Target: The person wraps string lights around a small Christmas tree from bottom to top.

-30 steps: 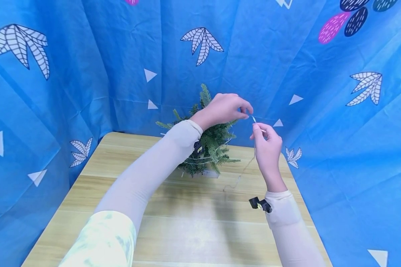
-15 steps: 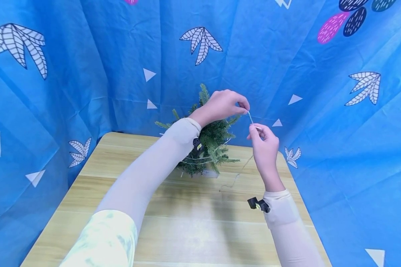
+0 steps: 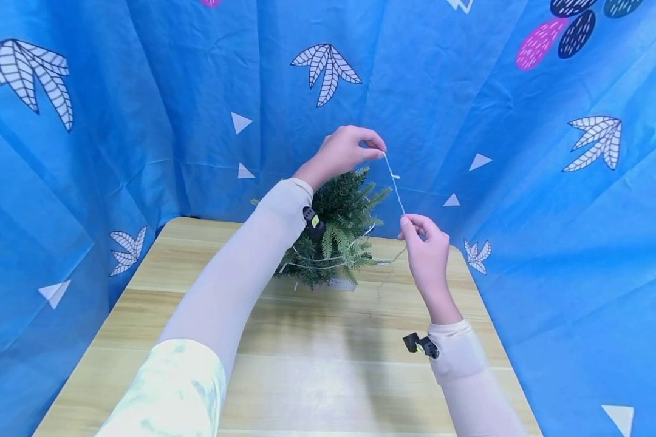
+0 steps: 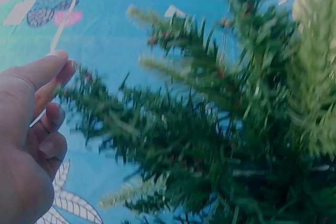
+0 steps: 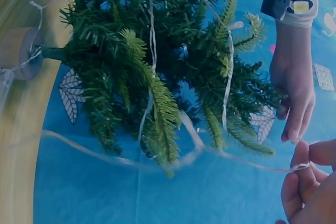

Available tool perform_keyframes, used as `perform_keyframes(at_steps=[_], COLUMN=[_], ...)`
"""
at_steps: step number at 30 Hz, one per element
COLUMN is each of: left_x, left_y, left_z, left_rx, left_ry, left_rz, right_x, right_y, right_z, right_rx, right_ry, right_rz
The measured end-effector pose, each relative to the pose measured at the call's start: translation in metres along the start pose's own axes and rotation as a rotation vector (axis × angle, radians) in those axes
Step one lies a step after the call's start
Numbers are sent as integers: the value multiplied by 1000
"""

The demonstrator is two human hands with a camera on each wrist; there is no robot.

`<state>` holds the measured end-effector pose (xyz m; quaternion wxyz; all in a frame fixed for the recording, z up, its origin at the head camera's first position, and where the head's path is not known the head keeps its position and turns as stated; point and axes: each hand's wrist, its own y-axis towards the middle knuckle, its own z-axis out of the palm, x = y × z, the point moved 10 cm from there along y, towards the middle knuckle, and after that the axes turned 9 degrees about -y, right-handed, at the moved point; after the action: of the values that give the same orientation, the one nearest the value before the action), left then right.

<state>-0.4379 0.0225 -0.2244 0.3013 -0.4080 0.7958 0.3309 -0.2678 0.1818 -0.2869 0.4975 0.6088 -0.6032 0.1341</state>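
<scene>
A small artificial Christmas tree [image 3: 341, 237] stands at the far part of the table, with a thin pale string of lights [image 3: 398, 193] looped round its branches. Above the tree's right side, my left hand [image 3: 344, 152] pinches the string between thumb and finger; the left wrist view shows this hand [image 4: 21, 124] beside a branch tip. My right hand [image 3: 429, 249], lower and to the right, pinches the same string, and a stretch runs nearly straight between both hands. Beyond the right fingers, a loose length [image 5: 121, 160] sags past the branches in the right wrist view.
The tree's round wooden base [image 5: 21, 53] sits on the wooden table [image 3: 306, 364]. Blue patterned cloth [image 3: 443, 91] hangs close behind the table and along both sides. My left forearm [image 3: 240, 261] passes in front of the tree's left side.
My left hand has moved up and left, over the tree, while the right hand has dropped slightly. The string between them has lengthened, and its loose tail has shifted.
</scene>
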Motion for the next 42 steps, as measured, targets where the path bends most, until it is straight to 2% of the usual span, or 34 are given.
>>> perform_keyframes(at_steps=[7,12,17,23,29,33,42], left_x=[20,29,40,60,76,79,80], left_y=[2,2,1,-1,-2,-1,-3], left_z=[-21,-34,-45,-54,-61,-63,-66], left_rx=[-42,-76,-104,-131,-180,-198,-218], left_ry=[-153,-229,-285,-324,-369,-398,-428], left_rz=[-38,-47,-61,-95,-97,-94,-90], right_x=[-27,-38,-36,-29,-22,-19,-6], right_y=[0,-2,-7,-13,-19,-23,-26], right_z=[12,18,20,24,26,23,9], right_rx=[11,25,37,46,59,55,-15], right_ry=[-10,1,4,-2,-2,3,80], right_rz=[18,-13,-45,-77,-96,-115,-119])
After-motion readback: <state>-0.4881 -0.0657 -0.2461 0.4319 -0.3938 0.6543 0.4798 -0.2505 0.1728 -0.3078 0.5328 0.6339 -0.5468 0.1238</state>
